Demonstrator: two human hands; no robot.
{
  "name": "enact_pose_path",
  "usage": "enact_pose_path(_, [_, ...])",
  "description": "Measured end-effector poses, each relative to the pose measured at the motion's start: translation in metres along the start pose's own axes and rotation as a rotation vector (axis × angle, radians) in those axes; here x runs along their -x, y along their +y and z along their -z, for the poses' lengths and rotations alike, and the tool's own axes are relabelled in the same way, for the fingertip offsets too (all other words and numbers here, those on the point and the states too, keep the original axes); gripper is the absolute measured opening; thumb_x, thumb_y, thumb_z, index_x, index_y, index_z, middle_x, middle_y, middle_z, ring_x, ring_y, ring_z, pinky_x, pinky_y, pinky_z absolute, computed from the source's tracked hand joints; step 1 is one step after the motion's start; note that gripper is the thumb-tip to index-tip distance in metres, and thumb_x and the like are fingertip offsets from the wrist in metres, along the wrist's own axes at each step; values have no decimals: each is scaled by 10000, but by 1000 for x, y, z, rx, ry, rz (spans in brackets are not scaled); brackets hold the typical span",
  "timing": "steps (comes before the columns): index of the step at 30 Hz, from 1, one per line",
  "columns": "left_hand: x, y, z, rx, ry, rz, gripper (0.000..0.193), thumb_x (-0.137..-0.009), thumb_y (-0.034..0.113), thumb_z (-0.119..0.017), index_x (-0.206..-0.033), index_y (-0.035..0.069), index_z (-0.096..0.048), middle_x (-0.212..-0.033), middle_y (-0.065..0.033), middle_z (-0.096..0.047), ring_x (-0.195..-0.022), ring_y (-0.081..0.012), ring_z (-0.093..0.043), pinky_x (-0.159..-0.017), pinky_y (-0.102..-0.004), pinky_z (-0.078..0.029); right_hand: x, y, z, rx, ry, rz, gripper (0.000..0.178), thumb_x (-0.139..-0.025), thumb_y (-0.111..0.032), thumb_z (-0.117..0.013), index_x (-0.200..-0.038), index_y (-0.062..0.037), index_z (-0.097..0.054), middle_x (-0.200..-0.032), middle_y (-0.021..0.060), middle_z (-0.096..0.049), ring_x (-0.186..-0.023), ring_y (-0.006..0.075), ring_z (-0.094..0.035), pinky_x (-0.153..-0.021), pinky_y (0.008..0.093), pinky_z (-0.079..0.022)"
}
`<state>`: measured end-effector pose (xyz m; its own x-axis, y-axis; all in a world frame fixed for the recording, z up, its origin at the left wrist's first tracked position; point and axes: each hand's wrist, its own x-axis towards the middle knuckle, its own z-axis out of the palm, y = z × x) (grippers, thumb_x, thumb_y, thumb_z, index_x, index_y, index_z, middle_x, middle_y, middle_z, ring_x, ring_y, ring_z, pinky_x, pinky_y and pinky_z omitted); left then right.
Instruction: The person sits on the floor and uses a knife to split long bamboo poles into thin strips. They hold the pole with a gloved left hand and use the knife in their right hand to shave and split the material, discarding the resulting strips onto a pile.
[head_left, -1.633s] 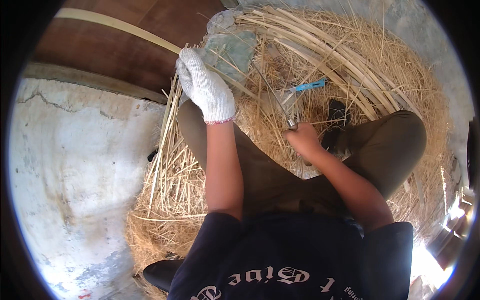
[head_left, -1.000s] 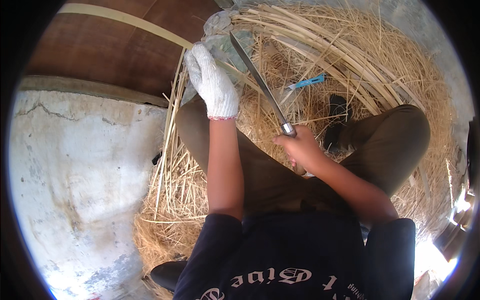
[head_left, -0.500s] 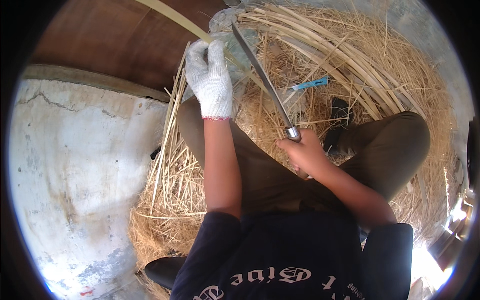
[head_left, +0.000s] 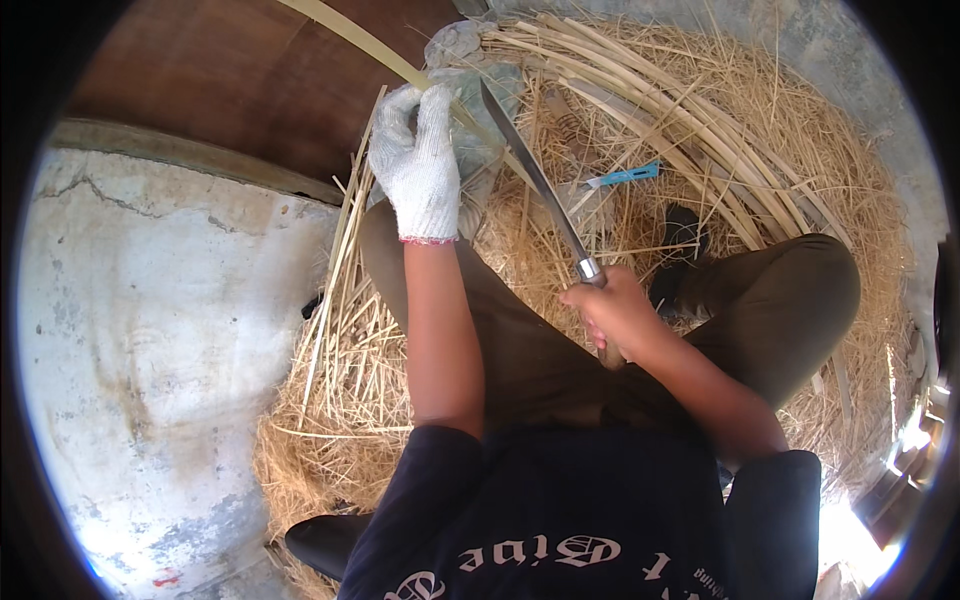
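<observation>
My left hand [head_left: 415,165], in a white knitted glove with a red cuff edge, pinches a long pale bamboo strip [head_left: 372,45]. The strip arches up past the top edge on one side and slants down toward the blade on the other. My bare right hand [head_left: 622,312] is wrapped round the wooden handle of a long knife [head_left: 540,185] with a metal collar. Its blade tilts up and to the left, close beside the strip; whether they touch I cannot tell. Both hands are above my crossed legs.
A blue box cutter [head_left: 628,174] lies on the heaped shavings beyond my right hand. Long split strips [head_left: 690,110] curve across the back right, and more strips [head_left: 352,250] lie left of my leg. Clear plastic [head_left: 465,130] sits behind the glove. A whitewashed wall [head_left: 170,350] borders the left.
The knife and my right hand have shifted slightly right and down, its tip now lower. My left hand keeps its pinch on the bamboo strip, almost unmoved.
</observation>
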<state>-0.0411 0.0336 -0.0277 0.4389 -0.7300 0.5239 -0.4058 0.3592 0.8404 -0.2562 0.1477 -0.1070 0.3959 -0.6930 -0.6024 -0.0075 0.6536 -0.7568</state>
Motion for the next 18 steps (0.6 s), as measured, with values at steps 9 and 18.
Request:
enact_pose_path(9, [-3,0,-2,-76,51,-70,187,-953,173,-748,-1029,5,-719,-973,-29,-692,-869,-84,-613,-799,-260,-513,2,9,-4,46,57,10,263,-917,-103,-687,-730,-50,-511,-517,18,-483,-363,125,-437,-367,313,-349])
enact_pose_path(18, [-5,7,2,-269,68,-165,191,-951,178,-747,-1020,2,-718,-1019,-58,-700,-892,-118,-627,-832,-290,-516,-3,2,0,-8,-17,-81,196,-900,-113,-682,-790,-16,-552,-543,35,-513,-379,136,-464,-372,337,-354])
